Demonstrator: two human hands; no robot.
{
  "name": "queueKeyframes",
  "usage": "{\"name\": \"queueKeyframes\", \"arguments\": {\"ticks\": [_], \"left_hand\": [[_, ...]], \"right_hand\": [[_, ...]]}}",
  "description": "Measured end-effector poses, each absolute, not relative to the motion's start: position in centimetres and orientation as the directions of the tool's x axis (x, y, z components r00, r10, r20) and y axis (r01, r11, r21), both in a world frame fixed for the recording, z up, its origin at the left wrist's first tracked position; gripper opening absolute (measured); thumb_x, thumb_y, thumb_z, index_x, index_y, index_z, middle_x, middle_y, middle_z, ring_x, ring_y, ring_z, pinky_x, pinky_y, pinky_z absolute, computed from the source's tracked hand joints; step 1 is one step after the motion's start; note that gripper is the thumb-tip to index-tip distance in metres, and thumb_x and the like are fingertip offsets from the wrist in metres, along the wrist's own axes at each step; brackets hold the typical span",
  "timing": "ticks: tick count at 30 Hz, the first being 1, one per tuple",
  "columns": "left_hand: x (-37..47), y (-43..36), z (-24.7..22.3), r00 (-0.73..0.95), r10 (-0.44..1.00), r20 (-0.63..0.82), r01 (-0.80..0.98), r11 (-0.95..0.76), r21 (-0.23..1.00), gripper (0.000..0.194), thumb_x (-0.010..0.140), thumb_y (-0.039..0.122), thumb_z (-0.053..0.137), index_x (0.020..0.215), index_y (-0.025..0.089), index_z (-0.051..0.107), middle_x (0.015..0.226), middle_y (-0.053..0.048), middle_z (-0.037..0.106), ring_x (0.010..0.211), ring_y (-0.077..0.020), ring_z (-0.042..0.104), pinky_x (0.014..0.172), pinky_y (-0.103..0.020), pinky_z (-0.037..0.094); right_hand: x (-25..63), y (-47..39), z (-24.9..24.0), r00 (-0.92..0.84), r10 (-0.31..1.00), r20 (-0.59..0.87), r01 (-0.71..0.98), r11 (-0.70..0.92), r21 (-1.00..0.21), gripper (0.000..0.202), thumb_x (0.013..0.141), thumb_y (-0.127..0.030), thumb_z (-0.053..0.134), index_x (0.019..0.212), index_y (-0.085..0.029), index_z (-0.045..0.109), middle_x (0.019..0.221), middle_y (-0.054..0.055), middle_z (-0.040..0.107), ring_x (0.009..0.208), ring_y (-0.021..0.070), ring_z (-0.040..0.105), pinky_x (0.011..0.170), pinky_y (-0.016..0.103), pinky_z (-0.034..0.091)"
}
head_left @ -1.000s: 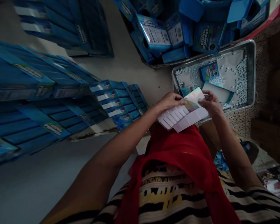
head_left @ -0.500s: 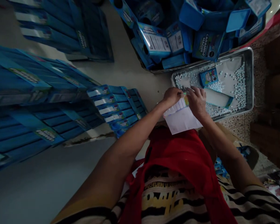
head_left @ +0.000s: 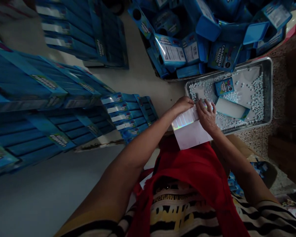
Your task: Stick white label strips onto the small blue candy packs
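A white sheet with a shiny strip of sticker-like labels point(head_left: 185, 120) lies just above my lap, tilted, with a blank white paper part point(head_left: 192, 135) at its lower side. My left hand point(head_left: 184, 104) is closed, its fingertips pinching the sheet's upper edge. My right hand point(head_left: 207, 116) grips the sheet's right side, its bent fingers over the shiny strip. Behind the hands stands a metal tray point(head_left: 270, 95) with small pale round candies point(head_left: 258, 98). In it lie a small blue candy box point(head_left: 224, 86) and an open box with a pale inside point(head_left: 232, 108).
A large carton point(head_left: 174, 79) heaped with blue boxes stands behind the tray. Stacked blue display packs point(head_left: 49, 85) fill the left of the table, and a smaller pack point(head_left: 128, 113) sits near my left forearm. Brown cartons point(head_left: 286, 151) are at the right.
The view has shifted slightly, so things appear farther right and lower. My right hand's fingers have come down over the sheet, and more of the shiny strip shows between the hands.
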State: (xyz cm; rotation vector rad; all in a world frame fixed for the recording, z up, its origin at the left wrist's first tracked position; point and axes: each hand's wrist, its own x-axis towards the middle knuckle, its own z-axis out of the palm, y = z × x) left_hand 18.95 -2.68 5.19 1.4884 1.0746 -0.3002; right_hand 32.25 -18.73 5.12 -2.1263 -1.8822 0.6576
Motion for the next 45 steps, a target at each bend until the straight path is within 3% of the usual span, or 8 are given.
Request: {"name": "queueKeyframes", "arguments": {"ticks": [5, 12, 22, 27, 31, 35, 40, 45], "left_hand": [[19.0, -2.6, 6.0, 0.497, 0.481, -0.722, 0.814, 0.031, 0.580, 0.024, 0.087, 0.018, 0.064, 0.100, 0.018, 0.084, 0.098, -0.008, 0.082, 0.095, -0.0235, 0.072, 0.085, -0.031, 0.052], [20.0, -3.2, 9.0, 0.520, 0.502, -0.691, 0.852, -0.242, 0.465, 0.032, 0.096, 0.024, 0.058, 0.114, 0.020, 0.085, 0.119, -0.013, 0.081, 0.116, -0.0292, 0.073, 0.099, -0.035, 0.052], [18.9, -2.8, 8.4, 0.461, 0.512, -0.725, 0.882, -0.174, 0.437, 0.031, 0.093, 0.018, 0.060, 0.111, 0.020, 0.085, 0.120, -0.012, 0.082, 0.115, -0.0274, 0.074, 0.096, -0.033, 0.053], [18.1, -3.2, 8.0, 0.487, 0.538, -0.688, 0.866, -0.197, 0.459, 0.031, 0.089, 0.015, 0.061, 0.103, 0.022, 0.087, 0.111, -0.011, 0.083, 0.110, -0.0283, 0.076, 0.094, -0.033, 0.055], [18.0, -3.0, 6.6, 0.517, 0.631, -0.579, 0.831, -0.208, 0.516, 0.028, 0.088, 0.015, 0.062, 0.098, 0.022, 0.087, 0.105, -0.011, 0.083, 0.106, -0.0296, 0.075, 0.096, -0.038, 0.055], [18.2, -1.6, 5.1, 0.515, 0.726, -0.455, 0.765, -0.150, 0.627, 0.024, 0.091, 0.015, 0.062, 0.095, 0.022, 0.084, 0.100, -0.010, 0.082, 0.106, -0.0298, 0.074, 0.102, -0.043, 0.053], [15.9, -2.4, 8.5, 0.382, 0.882, -0.276, 0.520, 0.042, 0.853, 0.030, 0.099, 0.044, 0.066, 0.116, 0.022, 0.076, 0.120, -0.011, 0.077, 0.124, -0.0288, 0.068, 0.109, -0.041, 0.051], [9.8, -7.2, 15.6, 0.507, 0.629, -0.589, 0.107, 0.633, 0.767, 0.073, 0.087, 0.085, 0.059, 0.105, 0.016, 0.075, 0.096, -0.014, 0.078, 0.099, -0.0272, 0.076, 0.088, -0.038, 0.061]], "right_hand": [[32.0, -19.5, 5.3, 0.042, 0.979, -0.200, 0.873, -0.134, -0.470, 0.053, 0.105, -0.013, 0.041, 0.152, -0.030, 0.060, 0.161, 0.006, 0.059, 0.159, 0.0330, 0.038, 0.133, 0.065, 0.014], [32.0, -17.5, 6.0, 0.146, 0.982, -0.116, 0.910, -0.180, -0.374, 0.043, 0.108, -0.033, 0.049, 0.147, -0.023, 0.064, 0.143, 0.016, 0.067, 0.137, 0.0330, 0.052, 0.119, 0.052, 0.034], [30.6, -19.7, 5.2, -0.010, 0.982, -0.189, 0.947, -0.052, -0.318, 0.049, 0.108, -0.017, 0.041, 0.154, -0.022, 0.058, 0.161, 0.011, 0.057, 0.145, 0.0323, 0.044, 0.116, 0.049, 0.027], [29.7, -20.3, 7.1, 0.088, 0.978, -0.189, 0.929, -0.149, -0.338, 0.032, 0.107, -0.023, 0.050, 0.128, -0.024, 0.074, 0.121, 0.011, 0.078, 0.122, 0.0296, 0.058, 0.112, 0.047, 0.029], [29.4, -19.8, 9.6, 0.211, 0.961, -0.180, 0.874, -0.268, -0.406, 0.017, 0.101, -0.027, 0.059, 0.102, -0.022, 0.075, 0.090, 0.007, 0.075, 0.097, 0.0262, 0.062, 0.099, 0.043, 0.036], [28.5, -19.8, 14.3, 0.422, 0.864, -0.275, 0.601, -0.494, -0.628, 0.010, 0.091, -0.032, 0.070, 0.088, -0.023, 0.069, 0.061, -0.004, 0.054, 0.066, 0.0173, 0.052, 0.077, 0.034, 0.040], [27.1, -19.2, 21.0, 0.411, 0.732, -0.543, -0.096, -0.557, -0.825, 0.028, 0.082, -0.046, 0.083, 0.083, -0.024, 0.067, 0.060, -0.007, 0.046, 0.055, 0.0109, 0.037, 0.056, 0.027, 0.033], [25.0, -18.0, 24.2, 0.226, 0.711, -0.665, -0.424, -0.543, -0.725, 0.042, 0.067, -0.051, 0.096, 0.073, -0.024, 0.064, 0.064, -0.007, 0.051, 0.055, 0.0082, 0.040, 0.068, 0.029, 0.054]]}}
